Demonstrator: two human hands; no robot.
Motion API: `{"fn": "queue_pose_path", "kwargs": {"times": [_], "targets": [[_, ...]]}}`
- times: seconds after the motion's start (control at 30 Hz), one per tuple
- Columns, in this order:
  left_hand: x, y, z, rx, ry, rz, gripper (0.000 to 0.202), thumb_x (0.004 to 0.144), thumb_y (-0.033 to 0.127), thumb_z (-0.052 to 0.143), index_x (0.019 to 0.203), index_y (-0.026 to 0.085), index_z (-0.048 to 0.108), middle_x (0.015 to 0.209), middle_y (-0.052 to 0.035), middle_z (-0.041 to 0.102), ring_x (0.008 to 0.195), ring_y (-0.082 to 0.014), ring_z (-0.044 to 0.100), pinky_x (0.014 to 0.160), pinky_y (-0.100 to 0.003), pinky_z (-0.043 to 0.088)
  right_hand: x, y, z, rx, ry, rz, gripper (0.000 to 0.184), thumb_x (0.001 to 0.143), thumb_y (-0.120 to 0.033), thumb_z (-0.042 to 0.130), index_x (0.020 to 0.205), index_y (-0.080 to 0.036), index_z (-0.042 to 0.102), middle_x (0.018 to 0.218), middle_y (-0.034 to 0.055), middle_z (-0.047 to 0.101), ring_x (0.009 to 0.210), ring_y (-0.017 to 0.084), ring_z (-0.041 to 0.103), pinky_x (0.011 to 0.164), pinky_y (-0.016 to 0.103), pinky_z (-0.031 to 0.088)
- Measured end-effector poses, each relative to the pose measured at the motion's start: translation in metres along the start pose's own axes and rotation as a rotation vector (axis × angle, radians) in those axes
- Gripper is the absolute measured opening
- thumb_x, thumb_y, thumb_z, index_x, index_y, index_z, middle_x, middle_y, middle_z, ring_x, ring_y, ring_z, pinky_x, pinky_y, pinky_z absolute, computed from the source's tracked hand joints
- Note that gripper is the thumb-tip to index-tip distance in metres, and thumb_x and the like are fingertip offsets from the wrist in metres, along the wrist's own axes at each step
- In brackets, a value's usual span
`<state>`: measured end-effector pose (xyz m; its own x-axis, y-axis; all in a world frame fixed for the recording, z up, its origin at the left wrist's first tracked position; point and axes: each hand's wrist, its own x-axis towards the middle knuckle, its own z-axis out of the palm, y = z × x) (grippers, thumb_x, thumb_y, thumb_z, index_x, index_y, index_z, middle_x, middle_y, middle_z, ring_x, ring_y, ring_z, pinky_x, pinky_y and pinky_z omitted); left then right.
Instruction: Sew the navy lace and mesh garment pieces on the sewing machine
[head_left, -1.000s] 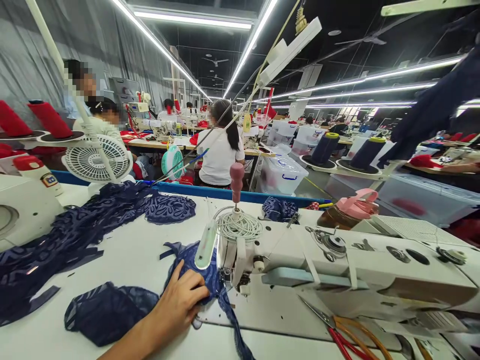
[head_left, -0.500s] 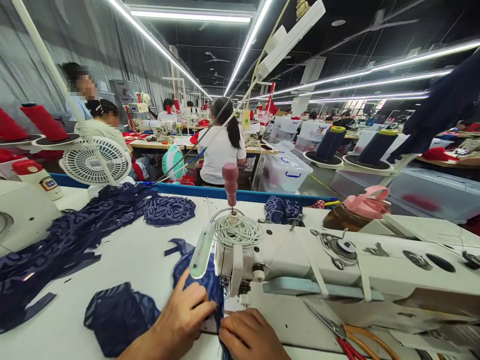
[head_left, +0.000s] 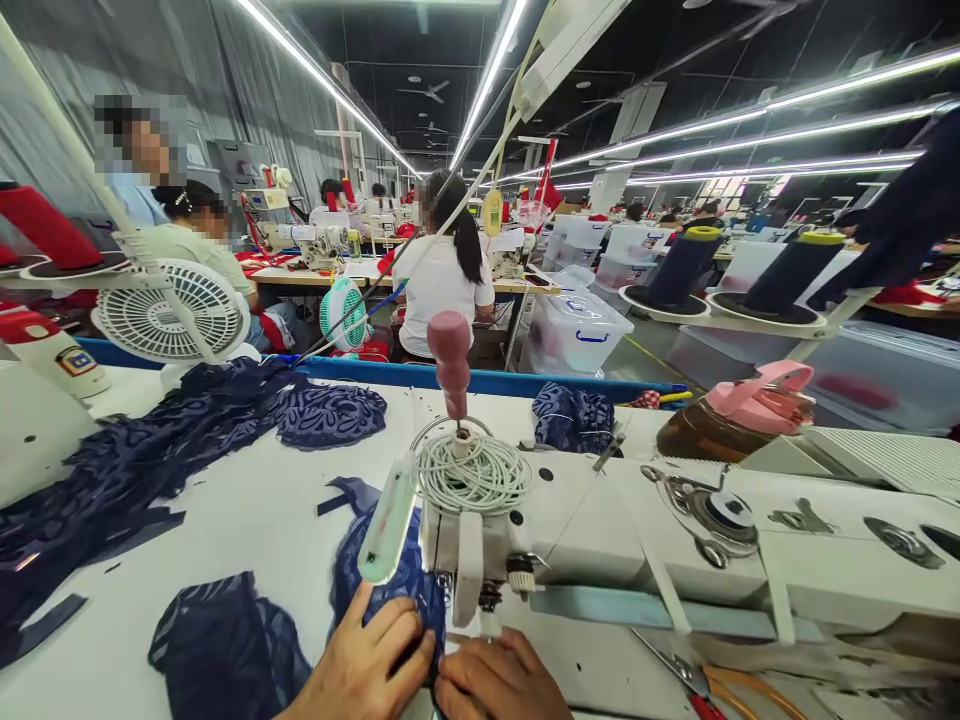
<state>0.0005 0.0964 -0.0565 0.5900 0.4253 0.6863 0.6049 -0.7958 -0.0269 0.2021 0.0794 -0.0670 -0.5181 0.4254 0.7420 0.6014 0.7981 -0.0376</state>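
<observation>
A white sewing machine (head_left: 645, 530) lies across the table in front of me, with a coil of white cord (head_left: 472, 470) on top of its head. A piece of navy lace fabric (head_left: 390, 575) sits under the needle. My left hand (head_left: 367, 665) presses flat on this fabric just left of the needle, fingers stretched forward. My right hand (head_left: 499, 680) rests beside it at the presser foot, fingers curled down onto the fabric's edge. The two hands touch each other.
A pile of navy lace (head_left: 142, 450) covers the table's left; another navy piece (head_left: 225, 650) lies near my left arm. Scissors (head_left: 697, 680) lie right of the needle. A white fan (head_left: 172, 315), thread cones (head_left: 787, 275), a brown jar with a pink lid (head_left: 735, 410) and seated workers (head_left: 446, 270) stand behind.
My right hand came into view from below and settled beside my left at the needle. The view has moved closer to the machine head.
</observation>
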Motion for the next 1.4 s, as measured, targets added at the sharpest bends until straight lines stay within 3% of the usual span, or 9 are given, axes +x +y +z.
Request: {"fn": "queue_pose_path", "kwargs": {"times": [0.13,0.37,0.5,0.63,0.8,0.93,1.1,1.23,1.4], "targets": [[0.005,-0.006,0.003,-0.007,-0.014,-0.040,0.037,0.103,0.012,0.032,0.097,0.015,0.068,0.085,-0.0033,0.068,0.086,-0.0178,0.061,0.118,-0.055,0.015,-0.003,0.003,0.005,-0.113,0.000,0.014,0.022,0.102,-0.017,0.047,0.091,-0.023,0.065,0.088,-0.0051,0.072,0.067,0.012,0.057,0.083,0.033,0.036],[0.009,-0.003,-0.008,-0.040,-0.127,-0.127,0.031,0.096,0.004,0.036,0.096,0.015,0.064,0.076,-0.0019,0.061,0.071,-0.0157,0.057,0.094,-0.043,0.041,-0.001,-0.001,0.002,-0.055,0.016,0.020,0.028,0.105,-0.018,0.042,0.092,-0.024,0.066,0.092,-0.0047,0.073,0.082,0.013,0.061,0.089,0.034,0.035],[0.007,0.000,-0.011,-0.020,-0.093,-0.096,0.032,0.093,0.002,0.036,0.097,0.017,0.064,0.075,-0.0016,0.062,0.073,-0.0170,0.059,0.108,-0.057,0.027,0.003,-0.004,-0.001,-0.026,0.031,0.030,0.022,0.103,-0.018,0.049,0.089,-0.025,0.065,0.085,-0.0058,0.072,0.078,0.012,0.060,0.089,0.034,0.035],[0.006,0.001,-0.008,-0.041,-0.096,-0.133,0.031,0.097,0.008,0.035,0.098,0.020,0.064,0.075,-0.0009,0.062,0.072,-0.0159,0.059,0.113,-0.060,0.024,0.005,-0.004,0.000,-0.028,0.043,0.034,0.022,0.102,-0.018,0.049,0.087,-0.024,0.065,0.083,-0.0051,0.071,0.075,0.013,0.060,0.085,0.034,0.036],[0.003,0.006,-0.003,0.084,-0.024,-0.012,0.033,0.102,0.014,0.036,0.097,0.015,0.068,0.087,-0.0064,0.069,0.090,-0.0201,0.065,0.117,-0.065,0.015,0.004,-0.004,0.006,-0.046,0.132,0.034,0.035,0.106,-0.016,0.040,0.080,-0.022,0.063,0.074,-0.0065,0.071,0.068,0.011,0.057,0.083,0.034,0.034],[0.006,0.008,-0.002,0.130,-0.030,0.030,0.039,0.103,0.012,0.031,0.098,0.011,0.069,0.082,-0.0067,0.070,0.083,-0.0191,0.066,0.117,-0.067,0.011,0.002,-0.004,0.008,-0.053,0.124,0.052,0.036,0.106,-0.016,0.039,0.081,-0.023,0.064,0.075,-0.0070,0.071,0.064,0.012,0.056,0.082,0.035,0.036],[0.013,0.001,-0.005,0.097,-0.051,0.004,0.035,0.098,0.005,0.032,0.103,0.010,0.067,0.083,-0.0075,0.070,0.086,-0.0192,0.067,0.119,-0.062,0.012,0.002,-0.003,0.003,-0.087,0.064,0.047,0.030,0.104,-0.015,0.042,0.089,-0.024,0.067,0.086,-0.0041,0.072,0.069,0.014,0.059,0.083,0.036,0.037],[-0.003,-0.005,-0.014,0.129,-0.112,-0.089,0.034,0.094,0.006,0.037,0.106,0.016,0.067,0.107,-0.0113,0.070,0.108,-0.0219,0.063,0.118,-0.055,0.022,0.004,-0.005,-0.001,-0.027,0.079,0.049,0.031,0.106,-0.019,0.040,0.088,-0.023,0.065,0.078,-0.0057,0.069,0.068,0.012,0.058,0.082,0.034,0.035],[-0.014,-0.001,-0.028,0.203,0.046,-0.193,0.030,0.097,0.009,0.038,0.092,0.016,0.067,0.116,-0.0148,0.066,0.120,-0.0293,0.056,0.114,-0.070,0.019,0.005,-0.007,-0.002,-0.029,0.073,0.038,0.026,0.105,-0.020,0.044,0.090,-0.023,0.064,0.080,-0.0052,0.070,0.073,0.012,0.059,0.085,0.034,0.036]]}}
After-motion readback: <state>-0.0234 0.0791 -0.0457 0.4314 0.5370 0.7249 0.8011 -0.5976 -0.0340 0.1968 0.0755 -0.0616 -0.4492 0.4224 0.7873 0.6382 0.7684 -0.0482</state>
